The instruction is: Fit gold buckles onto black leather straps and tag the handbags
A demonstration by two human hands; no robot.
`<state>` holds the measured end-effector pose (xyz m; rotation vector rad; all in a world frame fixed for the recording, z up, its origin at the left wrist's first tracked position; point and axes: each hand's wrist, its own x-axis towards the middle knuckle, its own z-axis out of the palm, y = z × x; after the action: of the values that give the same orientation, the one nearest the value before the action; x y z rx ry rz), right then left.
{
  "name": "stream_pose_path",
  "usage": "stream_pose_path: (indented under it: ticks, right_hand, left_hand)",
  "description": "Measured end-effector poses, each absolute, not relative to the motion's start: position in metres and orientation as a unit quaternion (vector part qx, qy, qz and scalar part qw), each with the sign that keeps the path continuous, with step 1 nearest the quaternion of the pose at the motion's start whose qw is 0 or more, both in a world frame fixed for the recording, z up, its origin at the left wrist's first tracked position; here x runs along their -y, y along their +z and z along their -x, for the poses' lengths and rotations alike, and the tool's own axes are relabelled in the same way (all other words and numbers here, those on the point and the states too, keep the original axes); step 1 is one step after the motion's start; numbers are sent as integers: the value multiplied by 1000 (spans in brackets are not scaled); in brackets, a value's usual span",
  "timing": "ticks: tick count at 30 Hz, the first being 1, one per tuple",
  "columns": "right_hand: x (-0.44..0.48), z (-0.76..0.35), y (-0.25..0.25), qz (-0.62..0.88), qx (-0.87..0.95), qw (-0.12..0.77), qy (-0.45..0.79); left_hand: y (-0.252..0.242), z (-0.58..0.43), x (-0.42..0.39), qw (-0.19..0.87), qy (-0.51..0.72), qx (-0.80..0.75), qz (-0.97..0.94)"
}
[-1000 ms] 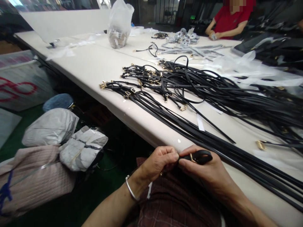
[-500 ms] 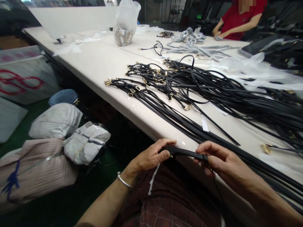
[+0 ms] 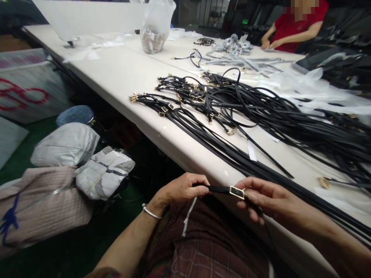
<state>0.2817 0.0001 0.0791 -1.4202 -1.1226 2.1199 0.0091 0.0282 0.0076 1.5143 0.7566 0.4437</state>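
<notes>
My left hand (image 3: 185, 188) pinches one end of a black strap (image 3: 218, 189) between thumb and fingers, just off the table's front edge. At the strap's other side, my right hand (image 3: 261, 195) grips it right beside a gold rectangular buckle (image 3: 237, 192). The buckle faces up between the two hands. From the right hand a thin black length hangs down. Beyond my hands, a bundle of long black straps (image 3: 203, 141) with gold buckles and clasps lies along the table edge, beside a larger tangled pile (image 3: 269, 106).
The white table (image 3: 113, 81) bears a plastic bag (image 3: 156, 29), grey strips (image 3: 234, 46) and clear plastic sheets (image 3: 307, 87). A person in red (image 3: 300, 29) works at the far side. Wrapped bundles (image 3: 106, 172) and a blue round seat (image 3: 74, 115) stand left, below the table.
The gold buckle now shows in front of my right fingers. My left thumb and fingers have closed more tightly on the strap, and the strap is straighter.
</notes>
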Motion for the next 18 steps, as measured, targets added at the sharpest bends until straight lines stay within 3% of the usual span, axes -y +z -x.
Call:
stream_pose_path:
  ticks: [4,9,18]
  right_hand:
    - [1,-275,74,501,430,213,720]
    - [3,-273,71,503,462,197,703]
    - [8,-275,78,517,582,182,601]
  left_hand:
    - [16,-15,-23,638,208,-309,-674]
    - [28,-37,-16,647,271,-291,-650]
    - [32,-51,-8,548,321,-338,-695]
